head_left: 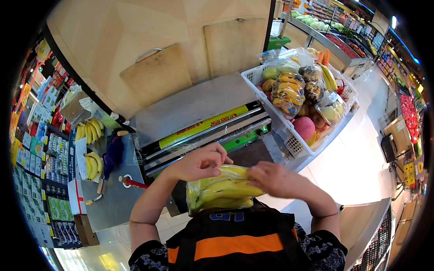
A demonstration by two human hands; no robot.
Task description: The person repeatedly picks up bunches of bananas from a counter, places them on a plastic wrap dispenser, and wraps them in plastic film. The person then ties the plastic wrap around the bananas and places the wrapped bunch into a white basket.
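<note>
A bunch of yellow-green bananas [227, 192] wrapped in shiny cling film is held against the front of a black and orange apron [237, 242]. At its upper left edge, my left hand [200, 164] pinches the wrapped bunch with thumb and bent fingers. The other end is in my right hand [273, 179], whose fingers look slightly blurred and partly hide the tips. Just beyond both hands sits a film wrapping machine [206, 117] with a cling film roll on a yellow core [203, 126]. Loose film stretches over its metal bars.
Right of the machine, a white plastic basket [291, 144] holds wrapped bananas, a mango and other produce. On the left metal counter [112, 206] lie banana bunches [91, 130], a purple cloth [113, 152], a wooden-handled knife [98, 193] and a red-handled tool [134, 182]. Cutting boards [159, 73] lean behind.
</note>
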